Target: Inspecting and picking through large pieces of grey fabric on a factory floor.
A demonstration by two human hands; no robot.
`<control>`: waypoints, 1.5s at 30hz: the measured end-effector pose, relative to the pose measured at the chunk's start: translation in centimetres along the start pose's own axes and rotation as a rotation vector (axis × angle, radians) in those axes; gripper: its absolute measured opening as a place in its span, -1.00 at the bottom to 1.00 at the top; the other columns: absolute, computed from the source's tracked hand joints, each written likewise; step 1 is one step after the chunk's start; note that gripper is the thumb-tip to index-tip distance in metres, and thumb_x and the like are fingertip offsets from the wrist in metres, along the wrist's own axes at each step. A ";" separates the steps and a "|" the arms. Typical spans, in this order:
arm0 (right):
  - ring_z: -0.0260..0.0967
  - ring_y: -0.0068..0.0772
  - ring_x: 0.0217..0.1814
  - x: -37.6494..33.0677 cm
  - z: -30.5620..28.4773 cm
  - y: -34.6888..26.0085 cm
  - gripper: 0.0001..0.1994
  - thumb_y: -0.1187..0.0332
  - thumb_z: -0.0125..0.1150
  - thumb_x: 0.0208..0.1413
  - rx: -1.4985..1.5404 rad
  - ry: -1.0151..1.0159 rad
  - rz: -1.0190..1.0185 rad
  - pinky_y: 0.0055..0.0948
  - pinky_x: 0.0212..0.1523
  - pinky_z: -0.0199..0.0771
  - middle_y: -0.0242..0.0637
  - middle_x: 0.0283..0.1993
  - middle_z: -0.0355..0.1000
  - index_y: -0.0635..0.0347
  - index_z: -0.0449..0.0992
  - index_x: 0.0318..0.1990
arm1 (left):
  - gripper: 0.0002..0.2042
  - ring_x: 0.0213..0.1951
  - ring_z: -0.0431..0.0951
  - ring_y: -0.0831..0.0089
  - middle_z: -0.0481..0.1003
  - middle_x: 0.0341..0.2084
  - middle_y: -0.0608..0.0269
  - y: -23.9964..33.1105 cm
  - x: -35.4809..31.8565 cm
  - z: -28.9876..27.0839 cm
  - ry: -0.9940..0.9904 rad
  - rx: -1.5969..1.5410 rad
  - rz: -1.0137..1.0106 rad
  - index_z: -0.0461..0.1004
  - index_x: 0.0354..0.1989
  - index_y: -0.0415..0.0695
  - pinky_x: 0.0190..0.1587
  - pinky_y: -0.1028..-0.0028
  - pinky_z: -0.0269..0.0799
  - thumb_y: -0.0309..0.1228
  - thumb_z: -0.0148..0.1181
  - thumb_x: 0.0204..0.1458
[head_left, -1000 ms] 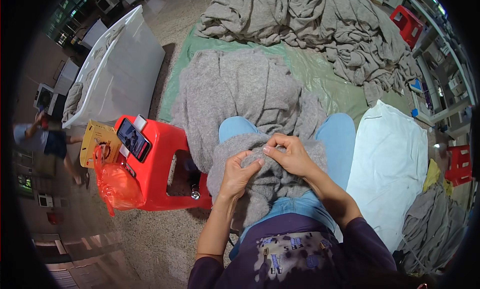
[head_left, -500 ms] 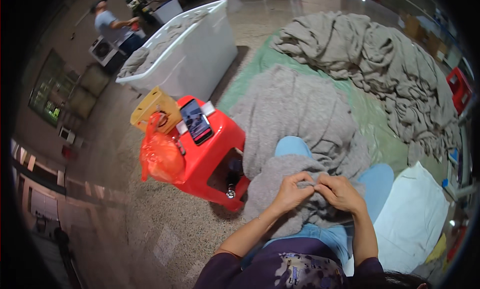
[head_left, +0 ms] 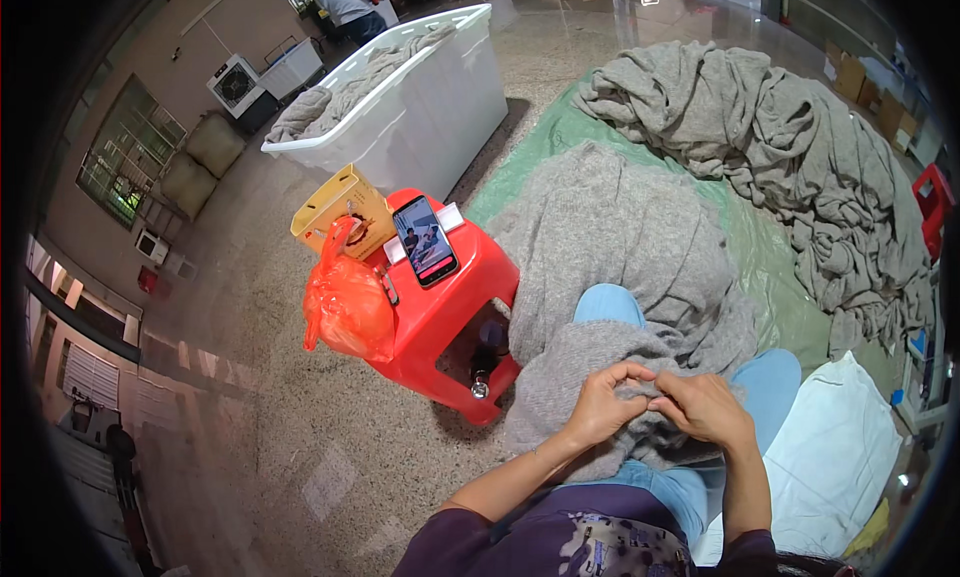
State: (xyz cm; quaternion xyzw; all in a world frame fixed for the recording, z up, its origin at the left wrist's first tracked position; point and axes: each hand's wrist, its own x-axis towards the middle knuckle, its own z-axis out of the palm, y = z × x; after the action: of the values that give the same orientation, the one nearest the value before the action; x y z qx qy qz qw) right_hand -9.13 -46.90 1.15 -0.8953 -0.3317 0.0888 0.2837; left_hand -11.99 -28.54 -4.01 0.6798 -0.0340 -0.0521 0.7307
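Grey knitted fabric (head_left: 610,217) lies across my lap and spreads forward over a green sheet. Over my legs, my left hand (head_left: 612,405) pinches a bit of this fabric between thumb and fingers. Right beside it, almost touching, my right hand (head_left: 700,407) is closed on the same fabric. The fingertips of both hands meet at one spot, and whatever small detail lies between them is hidden. My knees in light blue trousers (head_left: 610,305) show on either side of the cloth.
Left of me stands a red stool (head_left: 450,327) bearing a phone (head_left: 425,239), a yellow box (head_left: 343,212) and an orange plastic bag (head_left: 345,302). Beyond it is a white tub (head_left: 410,107) of grey fabric. More fabric (head_left: 780,147) is heaped at right, near a white sack (head_left: 830,447). A person (head_left: 345,7) stands far off.
The whole view has shifted, so things sit further right and a little lower. Both hands stay together at the fabric, with the fingers slightly rearranged. The far person is now partly cut off.
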 end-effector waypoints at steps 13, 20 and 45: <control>0.29 -0.12 -0.65 -0.7 1.2 -0.4 -0.94 0.53 0.17 -0.05 0.229 0.183 -0.195 -0.31 -0.63 0.23 -0.13 -0.64 0.29 0.22 0.40 -0.45 | -0.83 -0.50 0.36 0.78 0.49 -0.54 0.45 0.2 -1.3 0.2 0.043 -0.262 -0.213 0.58 -0.34 -0.27 -0.46 0.71 0.27 -0.63 0.17 -0.16; 0.30 -0.09 -0.64 -1.8 2.8 -0.8 -0.87 0.51 0.14 -0.04 0.273 0.198 -0.083 -0.24 -0.63 0.24 -0.15 -0.65 0.28 0.21 0.30 -0.50 | -0.89 -0.41 0.42 0.70 0.53 -0.48 0.36 -0.3 -1.6 0.3 0.032 0.051 -0.046 0.54 -0.39 -0.32 -0.34 0.65 0.35 -0.61 0.17 -0.14; 0.34 -0.52 -0.30 -7.0 -0.1 2.5 -0.82 0.60 0.04 -0.02 0.348 0.839 0.440 -0.56 -0.24 0.33 -0.29 -0.33 0.43 0.32 0.50 -0.24 | -0.88 -0.30 0.55 0.51 0.55 -0.35 0.24 2.8 -1.7 -2.4 0.025 -0.783 -0.333 0.49 -0.26 -0.23 -0.14 0.49 0.48 -0.49 0.15 0.06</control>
State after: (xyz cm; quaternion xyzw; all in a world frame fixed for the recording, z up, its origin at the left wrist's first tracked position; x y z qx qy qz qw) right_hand -13.13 -53.00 -0.39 -0.8421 0.0272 -0.1670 0.5121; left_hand -13.29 -25.79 -1.40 0.3478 0.1075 -0.1704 0.9156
